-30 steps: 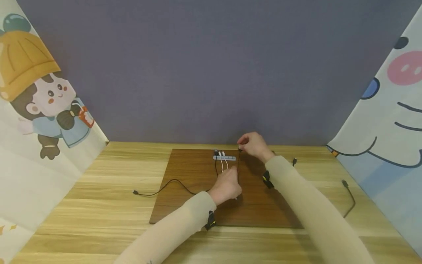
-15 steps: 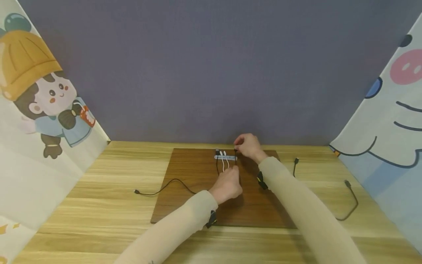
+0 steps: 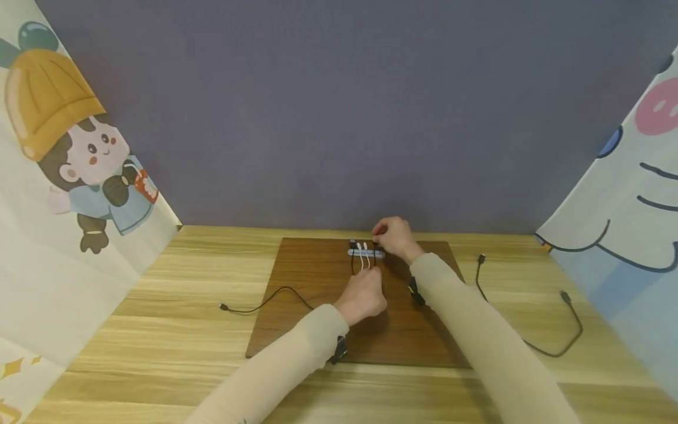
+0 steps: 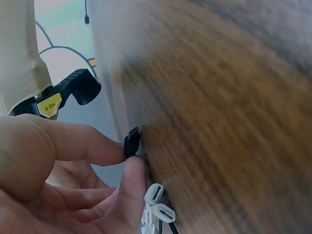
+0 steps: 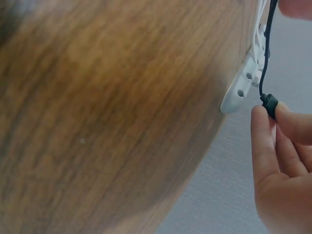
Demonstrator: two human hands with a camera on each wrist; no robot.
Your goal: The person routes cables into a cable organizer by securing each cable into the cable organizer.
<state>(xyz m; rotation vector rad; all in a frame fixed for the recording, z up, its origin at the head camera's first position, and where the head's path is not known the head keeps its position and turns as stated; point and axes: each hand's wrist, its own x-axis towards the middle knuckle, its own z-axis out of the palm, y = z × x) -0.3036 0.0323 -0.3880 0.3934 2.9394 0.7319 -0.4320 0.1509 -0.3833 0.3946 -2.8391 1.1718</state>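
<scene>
1. Currently, in the head view, the left hand point(image 3: 362, 297) is near and the right hand point(image 3: 395, 238) far, a thin black cable point(image 3: 375, 260) running between them across a pale, slotted plastic strip point(image 3: 365, 253) on a brown wooden board point(image 3: 307, 265).
2. Left wrist: the left hand pinches a small black plug point(image 4: 131, 142), right of two white oval connectors point(image 4: 155, 193).
3. Right wrist: the right hand pinches the cable's far black end point(image 5: 269, 105), just beyond the strip.
</scene>
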